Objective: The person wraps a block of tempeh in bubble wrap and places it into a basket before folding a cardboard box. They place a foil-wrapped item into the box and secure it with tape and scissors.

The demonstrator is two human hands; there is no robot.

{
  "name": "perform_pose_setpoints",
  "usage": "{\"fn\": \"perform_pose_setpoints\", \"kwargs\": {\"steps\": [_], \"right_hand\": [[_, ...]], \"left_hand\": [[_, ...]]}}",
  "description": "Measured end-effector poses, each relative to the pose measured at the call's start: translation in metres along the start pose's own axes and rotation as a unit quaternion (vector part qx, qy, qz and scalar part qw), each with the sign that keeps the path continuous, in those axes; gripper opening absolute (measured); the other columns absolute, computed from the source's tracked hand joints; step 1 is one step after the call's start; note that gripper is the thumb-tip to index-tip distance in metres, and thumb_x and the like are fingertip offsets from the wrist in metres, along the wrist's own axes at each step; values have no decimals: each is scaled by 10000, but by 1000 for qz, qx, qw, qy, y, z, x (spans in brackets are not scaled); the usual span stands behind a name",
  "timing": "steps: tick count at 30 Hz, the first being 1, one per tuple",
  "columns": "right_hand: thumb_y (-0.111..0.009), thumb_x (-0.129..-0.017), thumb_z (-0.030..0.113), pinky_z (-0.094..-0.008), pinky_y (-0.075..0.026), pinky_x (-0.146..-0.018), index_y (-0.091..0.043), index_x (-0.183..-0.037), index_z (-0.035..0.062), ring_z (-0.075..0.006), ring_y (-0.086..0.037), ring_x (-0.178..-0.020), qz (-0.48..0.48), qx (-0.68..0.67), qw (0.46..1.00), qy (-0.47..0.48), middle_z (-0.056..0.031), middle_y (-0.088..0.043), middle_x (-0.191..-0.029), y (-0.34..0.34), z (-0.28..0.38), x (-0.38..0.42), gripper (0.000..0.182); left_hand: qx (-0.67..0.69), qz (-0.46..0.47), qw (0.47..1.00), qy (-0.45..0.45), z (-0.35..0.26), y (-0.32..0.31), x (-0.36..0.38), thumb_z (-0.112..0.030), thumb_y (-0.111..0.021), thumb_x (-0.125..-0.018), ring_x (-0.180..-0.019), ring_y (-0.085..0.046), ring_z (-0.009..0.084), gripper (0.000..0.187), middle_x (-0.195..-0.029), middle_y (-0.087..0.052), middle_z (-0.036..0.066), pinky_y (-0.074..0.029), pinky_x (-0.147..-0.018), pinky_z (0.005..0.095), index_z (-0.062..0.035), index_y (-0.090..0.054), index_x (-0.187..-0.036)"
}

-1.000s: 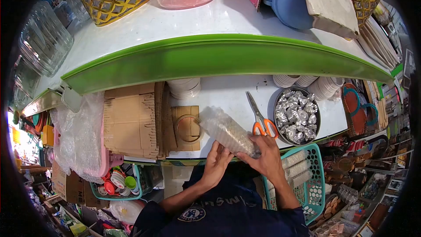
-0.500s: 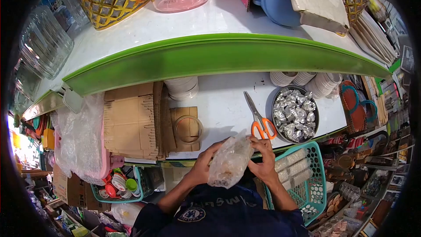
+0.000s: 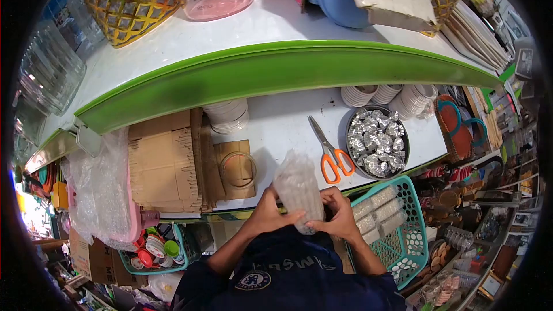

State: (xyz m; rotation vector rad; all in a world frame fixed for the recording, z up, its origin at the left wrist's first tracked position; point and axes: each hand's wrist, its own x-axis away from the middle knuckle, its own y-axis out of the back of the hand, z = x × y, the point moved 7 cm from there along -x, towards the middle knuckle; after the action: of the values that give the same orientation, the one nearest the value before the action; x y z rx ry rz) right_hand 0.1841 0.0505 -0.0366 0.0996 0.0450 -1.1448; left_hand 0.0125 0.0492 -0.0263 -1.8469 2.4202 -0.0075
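Between my hands, in front of my chest, stands a translucent plastic package, its contents blurred by the wrapping. My left hand grips its left side, thumb pressed low on the front. At the lower right, my right hand has its thumb on the package and its fingers curled. Just beyond, scissors with orange handles lie on the white shelf. A round dark tray beside them holds several foil-wrapped pieces. To the left, a ring that looks like a tape roll rests on cardboard.
A green-edged upper shelf overhangs the work surface. Cardboard sheets and bubble wrap are at left. Stacked white cups stand behind. Below right, a teal basket contains wrapped packs; another teal basket is lower left.
The package has turned from tilted to more upright, its top now farther from my body. My left hand has moved slightly down, and my right hand has shifted to its lower side.
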Motion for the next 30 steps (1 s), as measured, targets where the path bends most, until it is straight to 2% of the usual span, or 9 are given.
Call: {"fn": "perform_pose_setpoints", "kwargs": {"steps": [2,6,9,15,20,22,25,26,30], "right_hand": [[-855,-739,40,-338,-484,-974,-496,-1107,-2,-162,-610,-1085,-25,-130,991,-18,-134,-649,-1103,-6,1,0,516],[-816,-778,18,-335,-483,-966,-475,-1116,5,-171,-614,-1085,-95,-187,978,20,-123,-637,-1117,-8,5,4,480],[-779,-813,9,-319,-484,-940,-474,-1117,19,-163,-613,-1078,-118,-260,958,19,-114,-633,-1121,-8,-5,13,431],[-744,-834,-22,-290,-490,-904,-473,-1147,19,-138,-606,-1017,-154,-251,956,10,-82,-616,-1064,-14,0,31,416],[-749,-827,-32,-290,-501,-898,-429,-1340,-6,-139,-604,-1025,-181,-253,950,-30,-59,-596,-1071,-24,10,48,606],[-731,-848,-26,-274,-496,-910,-418,-1405,-24,-131,-606,-1037,-184,-255,948,-44,-62,-616,-1108,-30,9,58,639],[-766,-840,69,-303,-472,-967,-509,-1342,-33,-148,-591,-1117,-170,-239,952,-87,-81,-625,-1220,-38,12,73,573],[-738,-857,25,-300,-480,-965,-532,-1323,-42,-145,-592,-1121,-158,-222,958,-85,-83,-628,-1233,-41,7,79,514],[-736,-858,13,-305,-473,-985,-529,-1327,-32,-148,-582,-1138,-168,-222,954,-115,-74,-626,-1237,-59,6,91,514]], "left_hand": [[22,-15,999,35,4,0,-14,-194,-774,-762,-1180,-550,184,758,-1271,-584,130,-419,-1035,358,6,-417,-1400],[78,-5,997,-8,-3,-9,-33,-205,-751,-785,-1178,-555,208,746,-1254,-581,125,-420,-1038,368,-6,-400,-1413],[157,52,986,15,0,-19,-40,-211,-740,-798,-1180,-550,195,736,-1265,-573,123,-418,-1040,367,-6,-392,-1413],[181,100,977,53,10,-26,-30,-248,-721,-813,-1181,-536,200,721,-1276,-555,113,-425,-1028,367,-1,-389,-1403],[146,152,977,44,11,-33,-22,-244,-718,-809,-1172,-537,192,705,-1254,-557,106,-433,-1015,364,1,-399,-1388],[194,145,967,76,18,-36,-15,-231,-725,-801,-1160,-545,188,717,-1246,-558,106,-439,-1008,358,0,-388,-1391],[205,181,957,99,28,-40,-5,-221,-744,-780,-1142,-558,191,761,-1237,-560,111,-450,-998,361,2,-367,-1402],[203,199,953,102,31,-40,-1,-221,-744,-780,-1142,-558,191,761,-1237,-560,111,-450,-998,361,2,-367,-1402],[236,245,929,147,45,-38,16,-228,-776,-731,-1130,-573,202,819,-1230,-563,116,-467,-983,368,6,-366,-1400]]}}
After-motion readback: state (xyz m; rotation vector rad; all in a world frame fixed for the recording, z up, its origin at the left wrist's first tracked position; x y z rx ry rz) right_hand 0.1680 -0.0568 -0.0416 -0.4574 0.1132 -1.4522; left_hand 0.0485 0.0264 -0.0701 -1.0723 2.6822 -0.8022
